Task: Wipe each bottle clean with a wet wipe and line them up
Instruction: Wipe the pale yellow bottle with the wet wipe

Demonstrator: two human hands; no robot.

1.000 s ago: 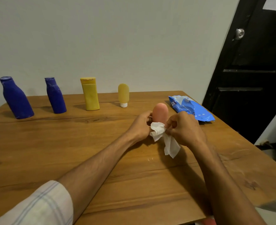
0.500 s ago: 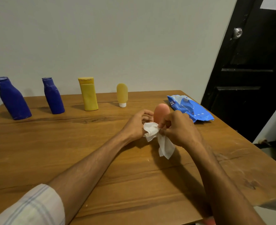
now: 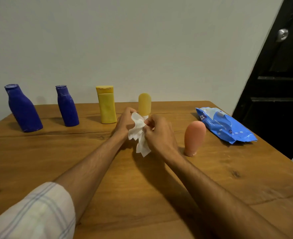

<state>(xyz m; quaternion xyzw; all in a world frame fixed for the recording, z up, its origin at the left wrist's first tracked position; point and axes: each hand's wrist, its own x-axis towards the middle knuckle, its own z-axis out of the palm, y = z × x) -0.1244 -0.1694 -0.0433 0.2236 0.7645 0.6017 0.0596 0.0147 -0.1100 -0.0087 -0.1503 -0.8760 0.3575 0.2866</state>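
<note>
Upright pink bottle (image 3: pixel 194 137) beside right hand (image 3: pixel 159 135)

In front of me is a brown wooden table (image 3: pixel 39 161), its top marked with dark knots and a long seam running across it. Behind the table rises a plain pale grey wall (image 3: pixel 142 40). Beyond the table's far right corner stands a black panelled door (image 3: pixel 280 87), with a round silver knob (image 3: pixel 282 34) high on it.

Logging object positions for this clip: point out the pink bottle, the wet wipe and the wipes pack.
pink bottle (image 3: pixel 194 137), head view, middle of its body.
wet wipe (image 3: pixel 138 130), head view, its crumpled middle.
wipes pack (image 3: pixel 225 126), head view, blue top face.
</note>
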